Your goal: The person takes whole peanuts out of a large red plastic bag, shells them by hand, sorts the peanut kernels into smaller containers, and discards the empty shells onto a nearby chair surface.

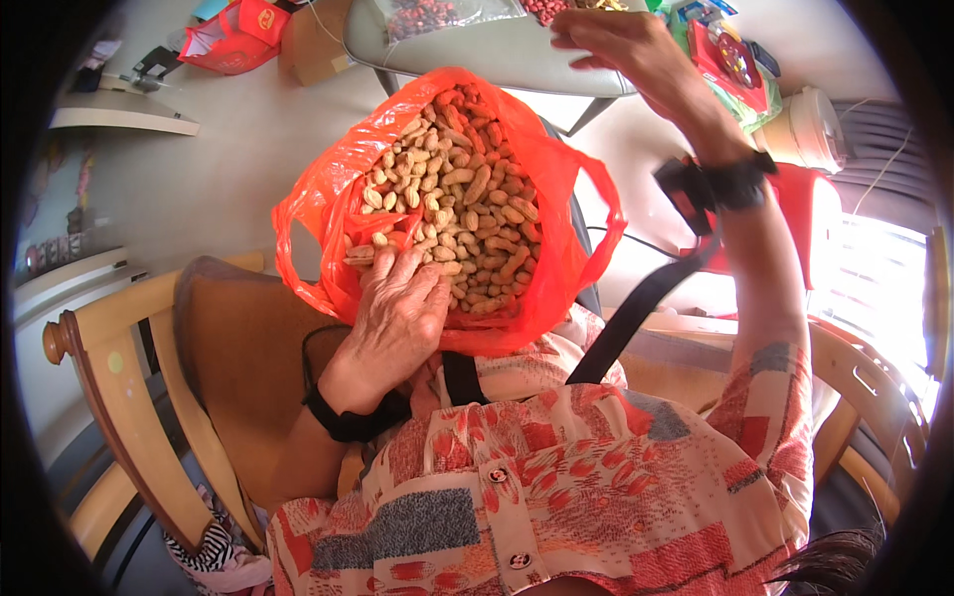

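Note:
A red plastic bag [343, 149] full of unshelled peanuts [477, 223] stands open in front of my body, its handle loops spread to both sides. My left hand [396, 313] lies palm down over the bag's near left edge. Its fingers are stretched and slightly apart, the tips among the peanuts; one peanut [360, 255] sits beside them. My right hand [621, 45] is raised beyond the bag at the far right, over the edge of a grey-topped table or stool [477, 62]. Its fingers are apart and nothing shows in them. Reddish kernels [545, 10] lie just past its fingertips.
A clear bag of red kernels [422, 18] lies on the grey top. Wooden chairs [129, 397] flank me on both sides. A cardboard box [313, 45] and a red bag [238, 35] stand far left. A whitish bucket [805, 129] stands at right, near a red stool [795, 214].

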The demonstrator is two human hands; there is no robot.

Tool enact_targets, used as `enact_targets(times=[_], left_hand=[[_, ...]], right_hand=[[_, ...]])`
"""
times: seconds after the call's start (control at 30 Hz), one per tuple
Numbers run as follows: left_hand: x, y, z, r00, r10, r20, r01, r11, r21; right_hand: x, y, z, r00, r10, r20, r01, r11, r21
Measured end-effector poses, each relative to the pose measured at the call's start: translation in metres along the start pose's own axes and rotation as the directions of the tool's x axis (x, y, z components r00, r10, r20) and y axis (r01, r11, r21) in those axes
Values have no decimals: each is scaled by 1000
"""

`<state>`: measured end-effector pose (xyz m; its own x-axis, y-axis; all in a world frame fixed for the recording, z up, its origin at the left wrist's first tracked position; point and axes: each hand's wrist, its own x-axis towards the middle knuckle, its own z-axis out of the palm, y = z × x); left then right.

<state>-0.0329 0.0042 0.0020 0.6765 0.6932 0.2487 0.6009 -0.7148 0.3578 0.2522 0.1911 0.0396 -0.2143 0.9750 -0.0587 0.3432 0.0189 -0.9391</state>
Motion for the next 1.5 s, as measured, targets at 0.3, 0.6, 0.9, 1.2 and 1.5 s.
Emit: enact_targets(times=[0.3, 0.6, 0.9, 1.2, 1.5], left_hand=[[-22, 2, 2, 982, 10, 189, -32, 993, 113], [27, 13, 31, 949, 236, 208, -248, 968, 35], [34, 15, 50, 914, 222, 339, -336, 882, 330], [13, -13, 9, 967, 81, 242, -177, 898, 404], [-1, -18, -2, 995, -87, 40, 66, 927, 369]], right_hand=[[-167, -30, 61, 598, -530, 601, 783, 545, -299], [-211, 48, 91, 722, -394, 568, 692, 391, -608], [-215, 48, 93, 729, -300, 615, 681, 409, -608], [-224, 46, 90, 757, -287, 588, 649, 436, -623], [-227, 46, 93, 756, -372, 539, 654, 457, -603]])
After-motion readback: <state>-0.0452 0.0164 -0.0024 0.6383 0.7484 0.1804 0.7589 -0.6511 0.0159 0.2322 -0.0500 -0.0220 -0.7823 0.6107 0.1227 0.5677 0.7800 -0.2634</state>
